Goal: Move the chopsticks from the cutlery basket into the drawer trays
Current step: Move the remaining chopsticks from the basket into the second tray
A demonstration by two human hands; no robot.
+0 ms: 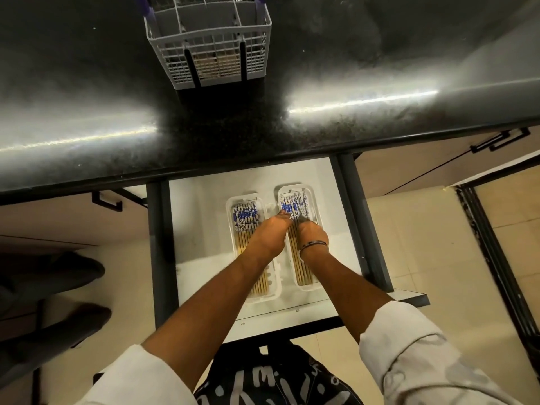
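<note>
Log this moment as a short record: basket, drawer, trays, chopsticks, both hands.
basket: on the dark counter, behind the drawer
drawer: pulled open
left tray: chopsticks lying in it
right tray: chopsticks lying in it
left hand: fingertips on the right tray's chopsticks
right hand: over the right tray, grip hidden

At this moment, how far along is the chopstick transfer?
Nearly finished, it seems. Done: the left tray and right tray in the open drawer both hold rows of chopsticks. In hand: the left hand and right hand rest on the right tray's chopsticks, apparently arranging them. Left: the cutlery basket on the counter shows no chopsticks sticking up, though its compartments are partly hidden.
</note>
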